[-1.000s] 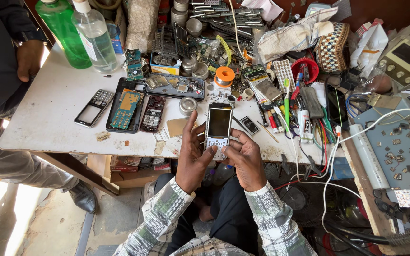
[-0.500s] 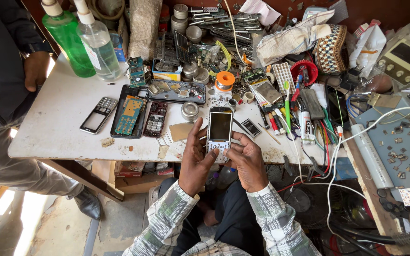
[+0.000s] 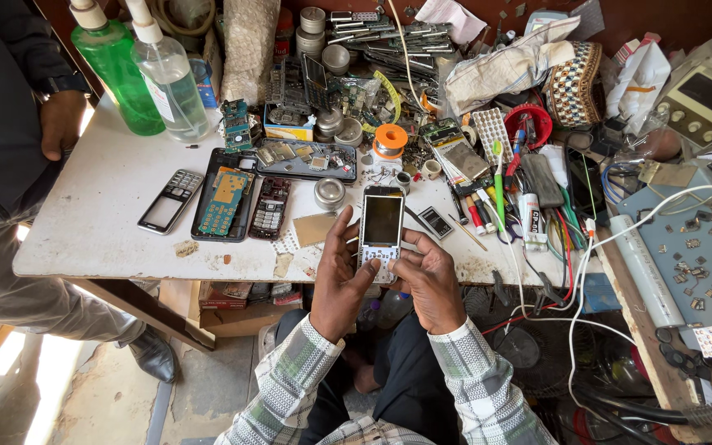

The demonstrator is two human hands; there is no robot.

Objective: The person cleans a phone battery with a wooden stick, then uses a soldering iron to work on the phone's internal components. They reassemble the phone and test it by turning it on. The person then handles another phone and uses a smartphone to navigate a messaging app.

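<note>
Both hands, left hand [image 3: 338, 276] and right hand [image 3: 428, 278], clasp a keypad phone [image 3: 381, 231] at the worktop's [image 3: 100, 214] near edge; thumbs should press its keys lightly.

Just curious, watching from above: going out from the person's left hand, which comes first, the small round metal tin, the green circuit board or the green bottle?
From the left hand:
1. Round metal tin, just above it.
2. Green circuit board, farther left, in a black tray.
3. Green bottle, far back-left corner of the table.

Glossy dark glass on the white plastic keypad phone [image 3: 381, 232]; at its 9 o'clock, the scuffed matt white desk [image 3: 100, 216]
</note>
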